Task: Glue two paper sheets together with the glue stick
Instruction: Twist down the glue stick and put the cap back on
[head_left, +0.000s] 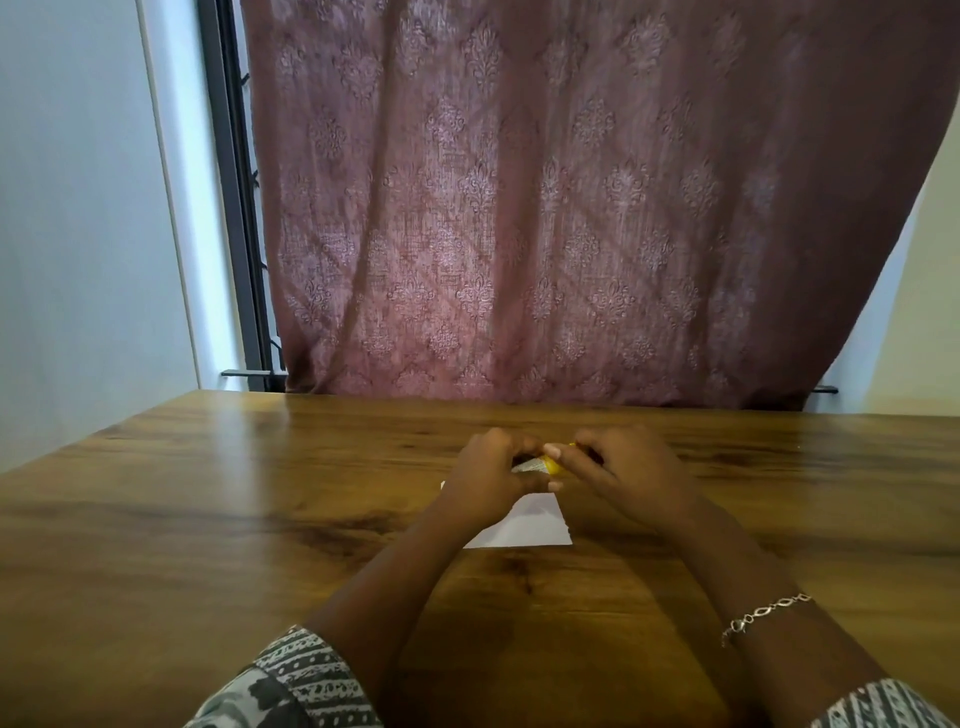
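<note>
No text can be read anywhere. The glue stick (535, 465), held between both hands, carries dark print on a pale label beside its yellow part, but the print is too small and blurred to make out any word, brand or number. The paper (524, 525) on the table shows no writing on its visible white part.
</note>
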